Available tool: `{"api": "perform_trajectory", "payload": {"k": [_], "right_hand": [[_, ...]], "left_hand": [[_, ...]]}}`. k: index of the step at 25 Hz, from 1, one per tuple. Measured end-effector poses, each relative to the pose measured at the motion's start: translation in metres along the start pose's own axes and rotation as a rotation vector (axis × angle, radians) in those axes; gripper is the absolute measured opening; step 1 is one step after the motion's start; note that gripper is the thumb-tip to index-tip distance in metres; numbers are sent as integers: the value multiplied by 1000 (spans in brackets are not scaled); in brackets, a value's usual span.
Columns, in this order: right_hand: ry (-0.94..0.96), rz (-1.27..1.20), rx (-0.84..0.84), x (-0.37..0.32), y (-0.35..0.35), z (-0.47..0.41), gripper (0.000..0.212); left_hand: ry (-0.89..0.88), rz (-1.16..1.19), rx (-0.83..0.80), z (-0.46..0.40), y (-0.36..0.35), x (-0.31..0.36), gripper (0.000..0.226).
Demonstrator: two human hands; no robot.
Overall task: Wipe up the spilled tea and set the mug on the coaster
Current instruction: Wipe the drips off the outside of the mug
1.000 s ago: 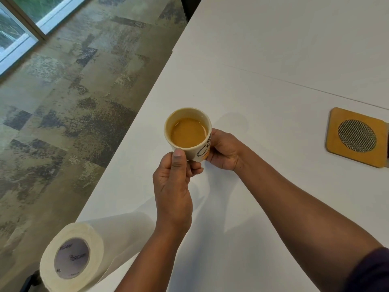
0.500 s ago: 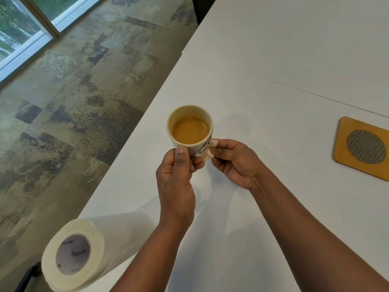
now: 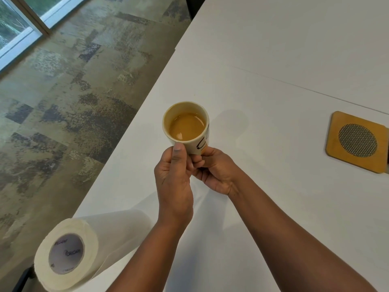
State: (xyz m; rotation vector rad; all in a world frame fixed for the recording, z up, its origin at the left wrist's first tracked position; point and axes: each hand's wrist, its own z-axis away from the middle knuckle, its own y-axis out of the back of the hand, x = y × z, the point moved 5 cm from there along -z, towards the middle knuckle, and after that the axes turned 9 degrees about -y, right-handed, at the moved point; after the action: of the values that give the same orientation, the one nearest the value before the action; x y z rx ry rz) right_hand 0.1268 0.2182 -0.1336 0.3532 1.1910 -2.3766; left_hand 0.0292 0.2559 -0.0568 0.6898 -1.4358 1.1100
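A cream mug (image 3: 194, 145) with black lettering, about half full of light brown tea, is held above the white table (image 3: 273, 98). My left hand (image 3: 173, 182) grips its near side with the thumb pressed on the wall below the rim. My right hand (image 3: 216, 172) holds the mug from below and from the right, fingers curled under its base. A square wooden coaster (image 3: 334, 144) with a round mesh centre lies flat on the table at the far right, well apart from the mug. I see no spilled tea on the table.
A roll of white paper towel (image 3: 84, 247) lies on its side at the table's near left corner. The table's left edge runs diagonally, with patterned floor (image 3: 63, 102) beyond it. A seam (image 3: 294, 85) crosses the tabletop behind the mug.
My right hand slid from the mug's right side down under its base. The mug stays held in both hands, and the tea surface has tilted slightly.
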Motion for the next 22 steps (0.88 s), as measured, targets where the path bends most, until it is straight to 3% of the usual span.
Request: {"api": "perform_trajectory", "payload": {"k": [7, 13, 16, 22], "right_hand": [[-30, 28, -87, -12, -13, -8, 27], [62, -2, 88, -37, 11, -15, 22], [165, -38, 98, -52, 24, -8, 23], [177, -33, 127, -42, 42, 8, 23]], "left_hand": [[30, 26, -48, 9, -2, -1, 34], [5, -34, -65, 11, 3, 0, 37], [-9, -43, -54, 7, 6, 2, 36], [-32, -36, -23, -2, 9, 4, 35]]}}
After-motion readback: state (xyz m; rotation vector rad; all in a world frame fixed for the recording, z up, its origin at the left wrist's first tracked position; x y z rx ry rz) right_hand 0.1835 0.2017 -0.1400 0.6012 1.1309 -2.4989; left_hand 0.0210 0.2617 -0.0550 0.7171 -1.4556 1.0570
